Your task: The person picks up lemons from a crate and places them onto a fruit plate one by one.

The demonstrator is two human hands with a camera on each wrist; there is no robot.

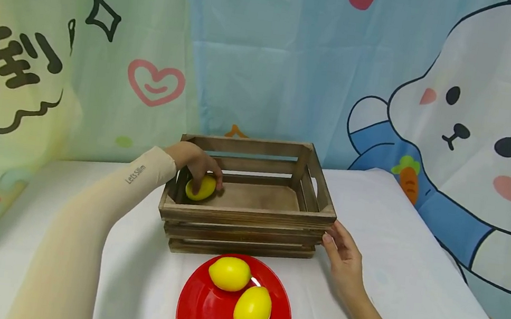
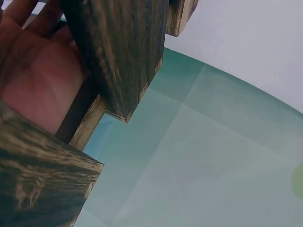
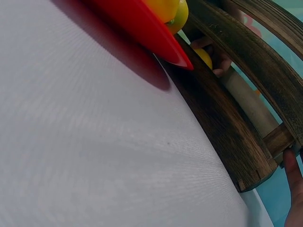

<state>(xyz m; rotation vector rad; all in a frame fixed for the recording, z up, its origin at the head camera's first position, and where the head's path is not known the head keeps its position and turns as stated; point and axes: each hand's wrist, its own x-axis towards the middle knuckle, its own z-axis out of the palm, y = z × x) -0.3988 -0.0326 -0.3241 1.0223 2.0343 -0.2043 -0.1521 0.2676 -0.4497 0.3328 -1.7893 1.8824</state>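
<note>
Inside the left end of a slatted wooden crate (image 1: 248,217), my left hand (image 1: 199,166) grips a yellow lemon (image 1: 204,188), fingers over its top. The lemon is low in the crate, at or near its floor. In the left wrist view the left palm (image 2: 45,80) shows between the dark slats; the lemon is hidden there. My right hand (image 1: 346,258) touches the crate's front right corner with nearly straight fingers. A red plate (image 1: 191,311) in front of the crate carries two more lemons, one farther back (image 1: 229,273) and one nearer (image 1: 253,311).
A white cloth (image 1: 135,283) covers the table. Behind the crate hangs a printed curtain (image 1: 266,75) with cartoon figures. The plate's far rim lies close to the crate's front slats.
</note>
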